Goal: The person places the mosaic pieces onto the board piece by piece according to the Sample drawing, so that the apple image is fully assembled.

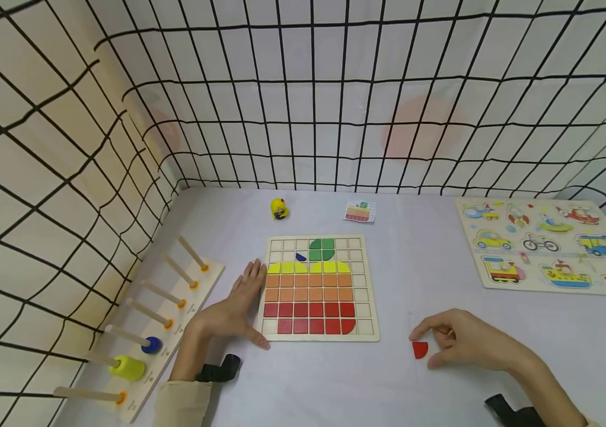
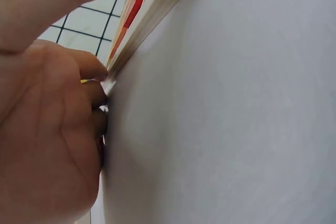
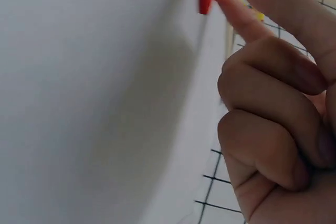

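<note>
My left hand (image 1: 236,308) rests at the left edge of a square wooden grid board (image 1: 369,296), fingers stretched along its side and thumb near the lower left corner. Colored tiles fill much of the board: red rows (image 1: 308,317) at the bottom, orange rows (image 1: 308,286), a yellow row (image 1: 308,267), green pieces (image 1: 322,249) and a small blue piece (image 1: 300,257). To the right of the board, my right hand (image 1: 465,341) pinches a red quarter-round tile (image 1: 420,350) between thumb and index finger. The other fingers curl inward in the right wrist view.
A wooden peg stand (image 1: 164,341) with a yellow and a blue bead lies left. A small picture card (image 1: 359,212) and a yellow toy duck (image 1: 279,209) are behind the board. A vehicle puzzle (image 1: 535,261) lies at right. Black wire mesh (image 1: 312,83) encloses the table.
</note>
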A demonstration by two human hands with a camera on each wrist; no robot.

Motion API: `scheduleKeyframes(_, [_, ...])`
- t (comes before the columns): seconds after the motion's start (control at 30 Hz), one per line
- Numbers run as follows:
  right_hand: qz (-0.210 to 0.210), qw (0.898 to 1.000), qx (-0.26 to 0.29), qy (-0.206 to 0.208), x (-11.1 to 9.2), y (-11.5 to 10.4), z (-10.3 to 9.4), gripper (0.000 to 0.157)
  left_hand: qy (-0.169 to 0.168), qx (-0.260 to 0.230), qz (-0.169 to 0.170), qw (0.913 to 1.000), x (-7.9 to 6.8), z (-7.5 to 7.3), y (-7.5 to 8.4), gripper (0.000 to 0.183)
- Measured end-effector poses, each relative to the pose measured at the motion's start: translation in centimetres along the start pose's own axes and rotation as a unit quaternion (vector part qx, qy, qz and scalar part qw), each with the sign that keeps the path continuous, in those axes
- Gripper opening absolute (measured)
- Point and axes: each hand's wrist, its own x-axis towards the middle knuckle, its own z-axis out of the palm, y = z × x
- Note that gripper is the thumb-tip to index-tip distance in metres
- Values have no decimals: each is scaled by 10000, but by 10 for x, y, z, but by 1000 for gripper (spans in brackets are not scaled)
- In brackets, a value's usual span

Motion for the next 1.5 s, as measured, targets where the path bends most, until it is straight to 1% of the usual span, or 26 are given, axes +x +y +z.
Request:
scheduleKeyframes(0.07, [-116, 9999, 28, -69, 1, 4, 2, 32, -18, -42, 46, 10000, -1, -1, 0, 154])
scheduleKeyframes(0.13, [-241, 9997, 1, -38, 3, 5, 3, 28, -14, -75, 79, 9999, 0, -1, -1, 153])
scheduleKeyframes(0.27, [-257, 9996, -79, 76, 7, 6, 5, 22, -45, -73, 128, 9999, 1, -1, -2, 153])
scheduleKeyframes(0.37, [-53, 9988, -287, 384, 12, 4, 7, 24, -61, -40, 129, 9999, 0, -1, -2, 153])
scheduleKeyframes(0.43, [141, 9966, -460, 669, 15, 2, 7, 28, -72, -32, 143, 9999, -2, -2, -2, 153])
scheduleKeyframes(0.5, [257, 9952, -489, 810, 15, 0, 5, 33, -65, -11, 163, 9998, -3, -2, -3, 153])
scheduleKeyframes(0.57, [263, 9959, -439, 752, 15, 0, 2, 33, -67, -4, 172, 9998, -4, -3, -3, 152])
scheduleKeyframes(0.67, [180, 9982, -282, 490, 15, 2, -3, 30, -40, -2, 152, 9999, -5, -4, -3, 153])
scheduleKeyframes(0.73, [144, 9988, -230, 409, 15, 4, -5, 27, -24, 7, 152, 9999, -5, -4, -4, 152])
scheduleKeyframes(0.83, [196, 9982, -267, 500, 17, 6, -5, 27, -29, 64, 177, 9998, -4, -4, -4, 152])
scheduleKeyframes(1.0, [546, 9932, -534, 881, 18, 4, -4, 28, -28, 115, 174, 9998, -1, -4, -4, 151])
scheduleKeyframes(1.1, [597, 9912, -586, 1027, 21, 0, -4, 28, -14, 102, 169, 9998, 1, -3, -3, 151])
scheduleKeyframes(1.2, [491, 9911, -500, 1132, 29, -8, -1, 29, -35, 116, 112, 9999, 1, -3, -3, 150])
scheduleKeyframes(1.3, [322, 9905, -443, 1259, 43, -24, 8, 29, -33, 133, 92, 9999, 0, -2, -3, 151])
scheduleKeyframes(1.4, [100, 9904, -530, 1273, 64, -47, 25, 30, 0, 145, 109, 9998, 0, -1, -2, 151])
scheduleKeyframes(1.5, [-197, 9908, -692, 1145, 86, -73, 45, 29, 12, 151, 122, 9998, 1, 0, -1, 151])
